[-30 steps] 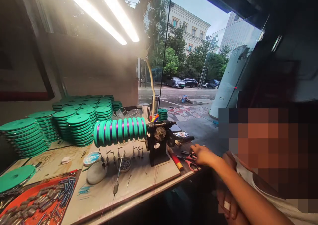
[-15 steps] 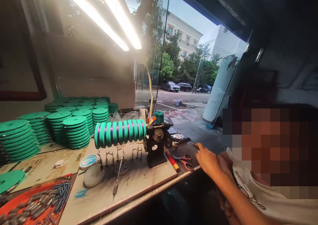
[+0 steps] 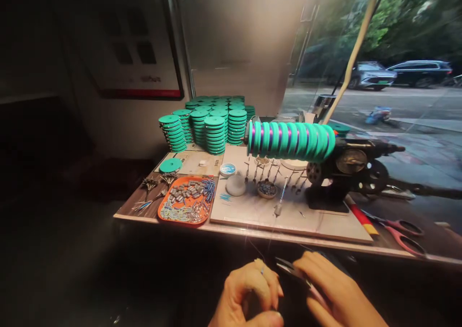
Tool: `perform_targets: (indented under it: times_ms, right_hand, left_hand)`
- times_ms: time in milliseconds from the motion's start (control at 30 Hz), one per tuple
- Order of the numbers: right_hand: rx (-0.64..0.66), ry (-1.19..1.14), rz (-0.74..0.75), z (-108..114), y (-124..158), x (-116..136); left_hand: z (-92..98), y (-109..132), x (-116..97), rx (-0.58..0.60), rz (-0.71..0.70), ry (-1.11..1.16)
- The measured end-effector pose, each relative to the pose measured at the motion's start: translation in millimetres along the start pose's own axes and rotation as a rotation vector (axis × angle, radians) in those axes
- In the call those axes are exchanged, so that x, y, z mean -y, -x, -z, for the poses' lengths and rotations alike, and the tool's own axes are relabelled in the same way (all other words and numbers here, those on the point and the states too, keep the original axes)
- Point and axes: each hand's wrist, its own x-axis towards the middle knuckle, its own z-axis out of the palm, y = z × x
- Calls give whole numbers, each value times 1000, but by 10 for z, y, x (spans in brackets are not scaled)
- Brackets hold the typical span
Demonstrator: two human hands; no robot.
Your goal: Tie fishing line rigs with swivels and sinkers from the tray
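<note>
My left hand [image 3: 249,291] is at the bottom centre, just below the table's front edge, its fingers curled closed. A thin line [image 3: 257,248] runs up from its fingertips toward the table. Beside it, my right hand [image 3: 330,286] is closed on scissors [image 3: 288,268], whose slim blades point left at the line, slightly apart. The pinkish handle is partly hidden by the fingers. Above both hands, a winding machine [image 3: 352,163] carries a row of green spools [image 3: 290,139] with purple bands between them.
Stacked green discs [image 3: 215,134] stand at the back left. An orange tray [image 3: 186,221] holds small metal parts near the front edge. On the board [image 3: 249,216] are small dishes, a round pale lump [image 3: 236,185] and hanging clips. Pink-handled scissors [image 3: 400,238] lie at the right.
The view has turned left and down. The person at the right and the hand at the crank have left the view. My two hands now show at the bottom, the right with scissors.
</note>
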Motion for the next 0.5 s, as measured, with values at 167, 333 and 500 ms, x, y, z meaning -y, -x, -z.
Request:
perform_targets:
  times_ms: [167,333,500]
  right_hand:
    - [31,126,74,177,-104,26]
    - [142,136,52,179,-167,17]
    - [159,135,31,123,-203,30]
  left_hand:
    - [64,-35,-76,31,-162,-508]
    - [111,-52,-129,59,-345,-1025]
    - [105,-5,6,-68,-423,-1088]
